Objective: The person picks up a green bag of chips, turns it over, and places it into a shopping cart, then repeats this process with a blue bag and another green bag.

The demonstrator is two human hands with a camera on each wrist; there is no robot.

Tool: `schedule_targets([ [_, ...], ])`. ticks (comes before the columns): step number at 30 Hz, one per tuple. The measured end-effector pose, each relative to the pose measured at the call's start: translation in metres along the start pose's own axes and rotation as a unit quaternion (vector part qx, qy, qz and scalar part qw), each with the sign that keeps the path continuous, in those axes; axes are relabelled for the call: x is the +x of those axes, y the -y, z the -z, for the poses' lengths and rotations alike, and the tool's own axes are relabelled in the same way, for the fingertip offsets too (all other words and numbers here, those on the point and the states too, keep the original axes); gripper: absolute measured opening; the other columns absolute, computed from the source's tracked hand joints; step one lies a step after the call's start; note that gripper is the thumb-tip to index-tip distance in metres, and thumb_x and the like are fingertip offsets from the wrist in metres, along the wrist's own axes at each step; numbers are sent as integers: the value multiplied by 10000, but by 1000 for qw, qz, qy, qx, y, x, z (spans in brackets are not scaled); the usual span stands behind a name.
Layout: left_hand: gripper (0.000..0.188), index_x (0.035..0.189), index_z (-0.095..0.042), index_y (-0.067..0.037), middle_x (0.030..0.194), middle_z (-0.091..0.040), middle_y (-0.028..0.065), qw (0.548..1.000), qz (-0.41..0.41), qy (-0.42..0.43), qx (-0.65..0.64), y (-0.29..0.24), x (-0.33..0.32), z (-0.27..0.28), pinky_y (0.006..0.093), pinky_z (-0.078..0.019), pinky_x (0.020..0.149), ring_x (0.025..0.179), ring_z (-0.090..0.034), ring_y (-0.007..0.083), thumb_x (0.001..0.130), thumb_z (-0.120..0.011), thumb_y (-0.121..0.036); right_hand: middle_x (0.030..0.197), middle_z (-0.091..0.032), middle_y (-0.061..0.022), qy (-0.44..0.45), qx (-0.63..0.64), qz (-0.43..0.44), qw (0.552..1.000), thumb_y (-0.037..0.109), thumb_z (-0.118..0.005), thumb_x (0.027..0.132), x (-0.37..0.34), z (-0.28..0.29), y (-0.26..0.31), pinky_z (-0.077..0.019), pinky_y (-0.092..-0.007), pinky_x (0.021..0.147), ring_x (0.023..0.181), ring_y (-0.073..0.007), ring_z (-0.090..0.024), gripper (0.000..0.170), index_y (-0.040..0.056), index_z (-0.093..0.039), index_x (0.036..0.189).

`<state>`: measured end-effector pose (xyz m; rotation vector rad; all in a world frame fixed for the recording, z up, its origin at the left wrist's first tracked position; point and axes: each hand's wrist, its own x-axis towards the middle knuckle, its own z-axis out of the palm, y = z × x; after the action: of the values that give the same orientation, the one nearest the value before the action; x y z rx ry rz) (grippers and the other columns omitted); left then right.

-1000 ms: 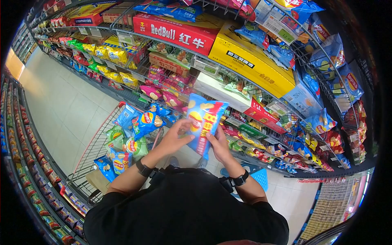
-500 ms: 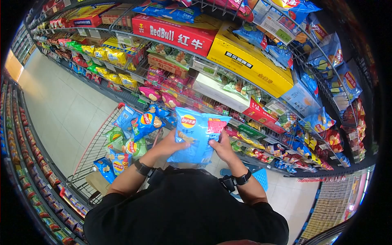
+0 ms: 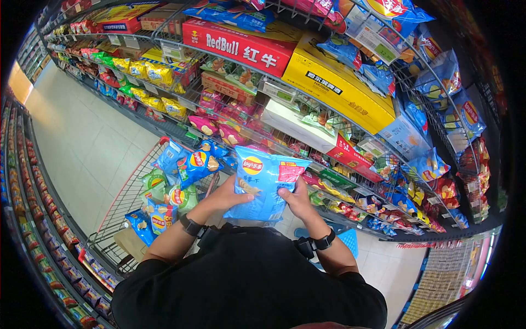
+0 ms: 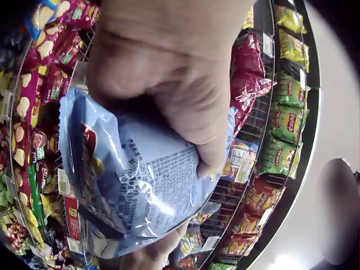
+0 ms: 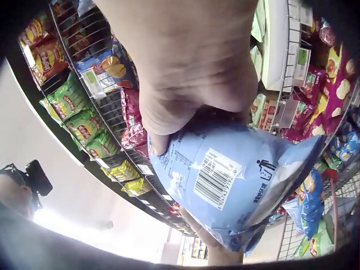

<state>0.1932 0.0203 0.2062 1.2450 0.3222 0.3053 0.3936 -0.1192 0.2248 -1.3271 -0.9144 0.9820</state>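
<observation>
A light blue bag of Lay's potato chips (image 3: 263,183) is held up in front of the chest, its printed text side facing the head camera. My left hand (image 3: 229,193) grips its left edge, thumb lying across the face and fingers hidden behind. On the opposite edge my right hand (image 3: 298,198) holds it the same way. From the left wrist, dense small print shows on the crinkled bag (image 4: 163,180) under the thumb. In the right wrist view a barcode and a litter symbol are visible on the bag (image 5: 219,174).
A wire shopping cart (image 3: 118,211) stands at my left, holding several blue chip bags (image 3: 198,164) and green ones (image 3: 182,197). Shelves ahead carry more snack bags, a red RedBull carton (image 3: 235,46) and a yellow Harbin carton (image 3: 339,85). Another snack shelf (image 3: 41,236) runs along the far left.
The bag has been turned from its large-lettered front to its text-covered back and brought closer to the chest. Both hands have shifted to its side edges. Over the last half second little moves.
</observation>
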Motion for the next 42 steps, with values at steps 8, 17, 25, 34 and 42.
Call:
schedule_targets([
  [8,639,1343,-373,4,1245,-547,104,999,-21,-32,-24,14,2,4,347,-418,997,1147,-525,179,832,-712,-177,1258,-522,-99,30,65,-8,997,344,-765,807,1,0,-11,-401,-349,999,1150,-194,-505,749,-9,-380,1344],
  [17,721,1415,-269,33,1312,-477,165,986,45,-155,-48,5,16,-4,330,-449,954,1165,-514,210,903,-637,-316,1241,-545,-116,33,117,-167,978,224,-656,901,5,-8,-7,-459,-321,938,1102,-175,-547,585,-19,-373,1353],
  [25,758,1427,-246,42,1280,-507,168,981,98,-135,-101,5,13,-4,322,-482,910,1118,-556,204,891,-659,-299,1242,-550,-125,12,199,-243,949,308,-615,930,6,-9,-9,-463,-325,939,1096,-183,-556,593,-17,-369,1361],
  [34,694,1399,-339,-30,1301,-487,162,969,-12,-202,142,29,23,11,349,-480,900,1112,-547,209,843,-712,-211,1256,-538,-138,-43,13,-131,990,165,-694,858,13,-5,-25,-467,-335,931,1111,-199,-553,671,-15,-324,1387],
  [42,703,1381,-337,8,1247,-536,139,974,-78,-194,81,34,24,14,358,-471,933,1142,-536,214,827,-725,-185,1415,-386,-111,105,10,-52,993,73,-698,832,8,-15,-8,-451,-380,960,1189,-205,-487,719,37,-293,1425],
])
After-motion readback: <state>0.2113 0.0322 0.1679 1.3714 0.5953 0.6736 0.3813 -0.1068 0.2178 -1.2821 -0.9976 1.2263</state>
